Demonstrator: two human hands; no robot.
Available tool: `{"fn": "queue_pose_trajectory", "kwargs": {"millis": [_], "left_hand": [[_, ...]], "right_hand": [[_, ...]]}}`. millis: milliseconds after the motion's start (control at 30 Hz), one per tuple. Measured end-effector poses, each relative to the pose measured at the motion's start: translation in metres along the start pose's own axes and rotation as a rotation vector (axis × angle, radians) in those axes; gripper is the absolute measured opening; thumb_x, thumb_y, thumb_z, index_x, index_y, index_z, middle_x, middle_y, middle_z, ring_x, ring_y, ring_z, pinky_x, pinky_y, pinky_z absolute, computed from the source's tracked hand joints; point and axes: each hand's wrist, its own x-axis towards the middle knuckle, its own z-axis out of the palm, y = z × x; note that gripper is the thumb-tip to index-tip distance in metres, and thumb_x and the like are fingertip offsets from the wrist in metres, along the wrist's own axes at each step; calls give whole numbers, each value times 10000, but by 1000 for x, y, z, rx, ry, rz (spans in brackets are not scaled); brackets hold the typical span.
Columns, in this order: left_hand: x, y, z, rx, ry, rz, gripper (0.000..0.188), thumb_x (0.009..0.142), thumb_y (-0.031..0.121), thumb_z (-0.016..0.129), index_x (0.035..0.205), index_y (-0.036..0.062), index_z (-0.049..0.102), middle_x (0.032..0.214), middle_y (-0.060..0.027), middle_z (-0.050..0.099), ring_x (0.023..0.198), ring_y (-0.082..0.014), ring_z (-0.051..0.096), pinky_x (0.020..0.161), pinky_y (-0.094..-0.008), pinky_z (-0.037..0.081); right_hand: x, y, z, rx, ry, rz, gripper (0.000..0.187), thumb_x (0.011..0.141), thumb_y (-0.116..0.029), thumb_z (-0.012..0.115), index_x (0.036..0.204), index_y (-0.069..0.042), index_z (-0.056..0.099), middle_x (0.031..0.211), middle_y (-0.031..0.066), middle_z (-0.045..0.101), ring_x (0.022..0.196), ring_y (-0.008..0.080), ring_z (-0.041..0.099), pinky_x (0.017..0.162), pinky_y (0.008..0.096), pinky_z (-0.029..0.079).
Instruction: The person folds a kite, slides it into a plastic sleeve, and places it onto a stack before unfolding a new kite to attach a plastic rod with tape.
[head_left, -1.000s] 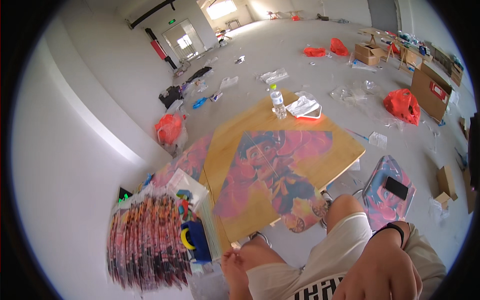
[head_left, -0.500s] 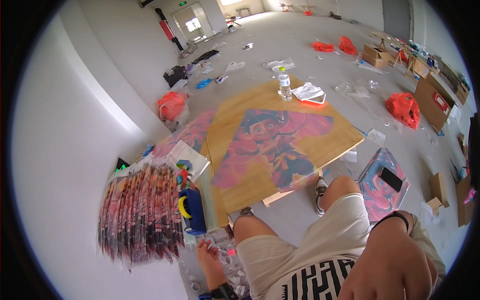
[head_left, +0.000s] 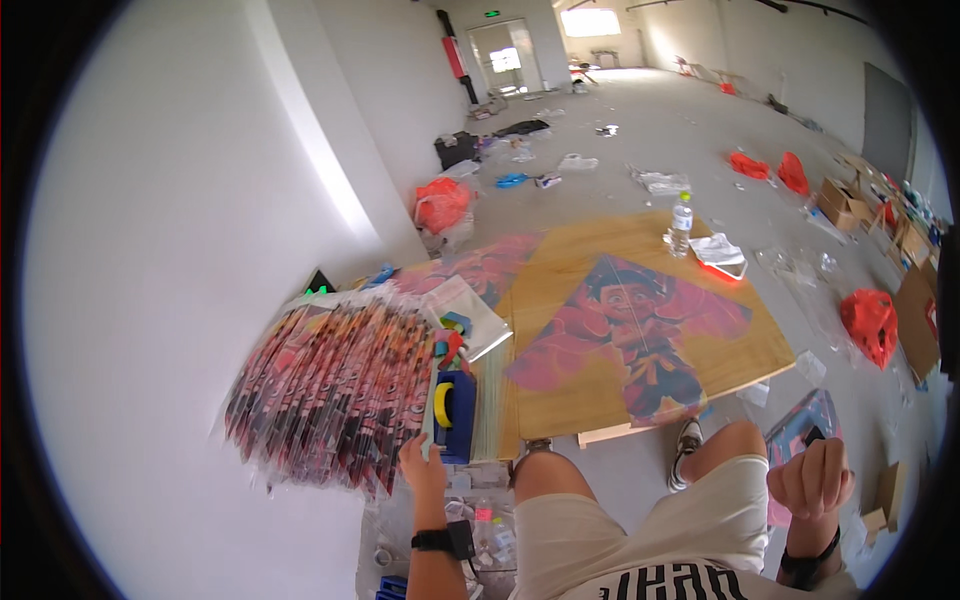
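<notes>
My left hand [head_left: 424,466] is raised at the near end of a blue tape dispenser [head_left: 460,420] with a yellow ring in it. Its thumb and fingers are apart, and a pale sliver shows by the fingertips; I cannot tell if they touch it. Above my right thigh, my right hand [head_left: 812,480] is curled into a fist; whatever it may hold is hidden. A thin kite-shaped sheet [head_left: 645,330] printed with a cartoon figure lies flat on the wooden board [head_left: 755,345]. To the left rests a thick row of plastic-wrapped, colourful printed packs [head_left: 335,390].
A water bottle [head_left: 681,225] and a red-rimmed tray [head_left: 725,270] with white material stand on the board's far side. Left of them lies a clear plastic sleeve [head_left: 478,325]. Red bags [head_left: 868,325], cardboard boxes [head_left: 845,203] and plastic scraps litter the floor.
My left hand has risen from beside my leg to the tape dispenser. My right hand has moved away from the camera, out over my right thigh. The view has turned left.
</notes>
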Motion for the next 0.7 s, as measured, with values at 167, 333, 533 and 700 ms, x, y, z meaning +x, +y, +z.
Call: {"fn": "queue_pose_trajectory", "kwargs": {"millis": [167,333,533,700], "left_hand": [[24,-1,20,85,-296,-94,332,877,320,635,1065,50,674,1179,-169,602,1131,-358,546,935,-433,446],[31,-2,27,-339,-317,-267,427,958,310,517,758,-12,714,728,-111,683,689,-184,614,683,-329,457],[28,11,3,-458,-191,-276,480,997,365,452,857,-4,725,878,-67,718,818,-138,600,760,-301,420],[20,80,-88,-632,-390,-447,507,1027,395,394,913,26,722,972,-26,714,881,-108,573,789,-289,378]], "right_hand": [[-21,6,-11,-102,378,-102,330,1049,-278,423,757,-125,428,546,-2,403,461,116,358,560,298,322],[-15,5,-13,-175,333,-86,321,1056,-284,404,776,-128,425,557,-9,412,468,103,368,549,289,328],[-16,9,-20,-165,407,-86,310,1041,-291,429,785,-118,436,552,0,428,466,109,368,535,295,331],[-8,26,-21,-163,444,-53,303,1014,-277,481,778,-88,462,550,21,459,458,124,377,504,309,323]]}}
